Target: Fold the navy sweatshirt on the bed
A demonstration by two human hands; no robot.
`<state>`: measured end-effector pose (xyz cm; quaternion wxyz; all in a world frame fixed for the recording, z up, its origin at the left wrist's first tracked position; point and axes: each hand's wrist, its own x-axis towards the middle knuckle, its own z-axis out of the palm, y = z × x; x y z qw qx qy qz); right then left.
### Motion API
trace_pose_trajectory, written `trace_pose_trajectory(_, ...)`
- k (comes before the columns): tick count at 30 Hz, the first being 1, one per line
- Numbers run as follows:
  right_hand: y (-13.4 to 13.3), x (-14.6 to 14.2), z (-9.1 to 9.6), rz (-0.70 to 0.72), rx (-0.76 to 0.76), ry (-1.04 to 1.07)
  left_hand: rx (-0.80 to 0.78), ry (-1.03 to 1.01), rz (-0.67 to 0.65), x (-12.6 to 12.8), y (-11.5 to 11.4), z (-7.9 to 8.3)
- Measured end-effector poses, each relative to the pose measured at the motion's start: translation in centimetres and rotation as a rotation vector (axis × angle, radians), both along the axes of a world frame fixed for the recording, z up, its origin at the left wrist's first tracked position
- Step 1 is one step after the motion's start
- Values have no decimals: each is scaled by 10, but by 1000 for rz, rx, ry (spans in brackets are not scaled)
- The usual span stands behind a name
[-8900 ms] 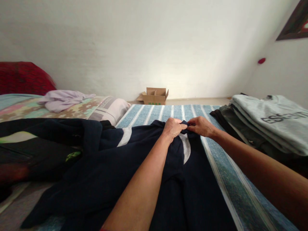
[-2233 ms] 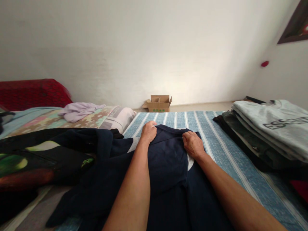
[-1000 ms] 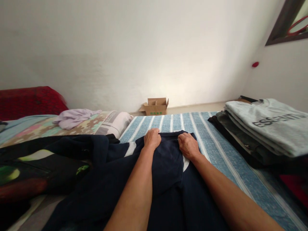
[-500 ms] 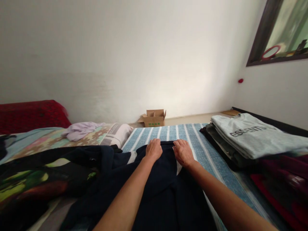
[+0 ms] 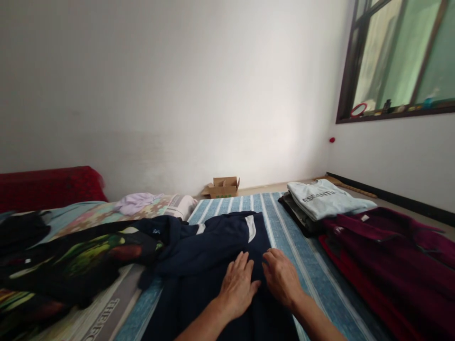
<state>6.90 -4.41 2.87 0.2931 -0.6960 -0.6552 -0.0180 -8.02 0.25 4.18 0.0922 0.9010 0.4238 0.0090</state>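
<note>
A dark navy garment (image 5: pixel 209 239) with white patches lies spread over the blue striped bedding, its waist-like end away from me. My left hand (image 5: pixel 239 284) rests flat on it, fingers stretched forward and thumb out to the side. Just to the right, my right hand (image 5: pixel 282 277) touches the garment near its right edge, with fingers loosely bent and nothing visibly pinched in them. Beside the navy garment on the left lies a black garment (image 5: pixel 85 263) with a green and red print.
On the right are stacked folded clothes: a light grey shirt (image 5: pixel 323 199) lettered "ESSENTIALS" and a maroon garment (image 5: pixel 391 255). A cardboard box (image 5: pixel 223 187) stands by the wall. At the left are a lilac cloth (image 5: pixel 137 203) and a red covered object (image 5: pixel 50 189).
Both hands have let go of the garment's far edge and drawn back toward me onto its middle. That edge now lies flat, with the white patch exposed. The view has turned right.
</note>
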Motion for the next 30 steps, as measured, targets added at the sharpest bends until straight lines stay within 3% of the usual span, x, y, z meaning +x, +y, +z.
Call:
trace_pose_trajectory(5,-17,9,-28,-141,-129,-33,-9,64,76,-4,-20,-13)
trace_pose_trajectory(10,-22,16,-54,-149,-153,-72,18,67,76,-6,-21,-22)
trace_pose_trajectory(18,-21,15,-55,-140,-149,-63,46,70,69,-8,-22,-25)
trace_pose_trajectory(30,-20,19,-63,-151,-149,-67,74,-47,51,-14,-13,-47)
